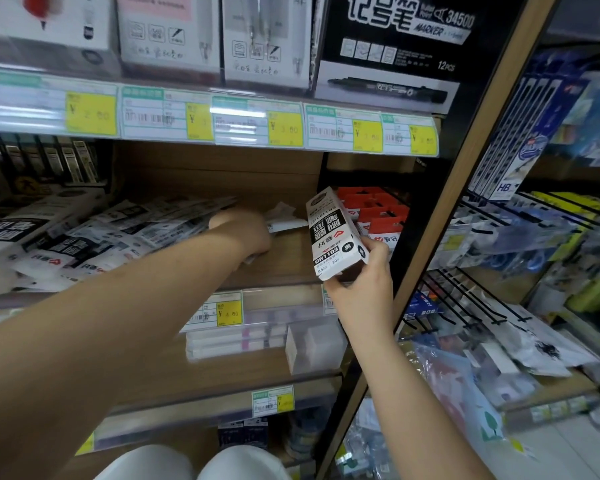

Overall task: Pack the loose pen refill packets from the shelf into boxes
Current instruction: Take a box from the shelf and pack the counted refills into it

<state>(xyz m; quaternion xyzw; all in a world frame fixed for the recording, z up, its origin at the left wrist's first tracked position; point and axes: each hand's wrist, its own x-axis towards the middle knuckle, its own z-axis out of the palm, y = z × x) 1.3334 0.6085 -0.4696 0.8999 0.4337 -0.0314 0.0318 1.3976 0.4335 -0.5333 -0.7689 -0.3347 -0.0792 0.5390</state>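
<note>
Reaching deep into the middle shelf [293,263], the person's left hand [248,233] is blurred, yet its fingers look curled over a white refill packet [286,224], whose end pokes out past the knuckles to the right. The packet sits just above the wooden board, near the back wall. The right hand [362,289] grips the near end of a white box [335,233] printed in black, thumb against its front corner and fingers wrapped beneath. The box is held off the shelf, just in front of its right end, tilted so its far end leans up and to the left. Whether that far end is open, I cannot tell. The two hands are apart, with bare shelf board between them.

Spread over the left part of the same shelf lies a heap of loose packets [129,228], overlapping at all angles, just beside the left wrist. Red-topped card packs [378,214] hang right behind the box. Yellow price tags [284,129] line the shelf edge above, under a black marker carton [395,50].
</note>
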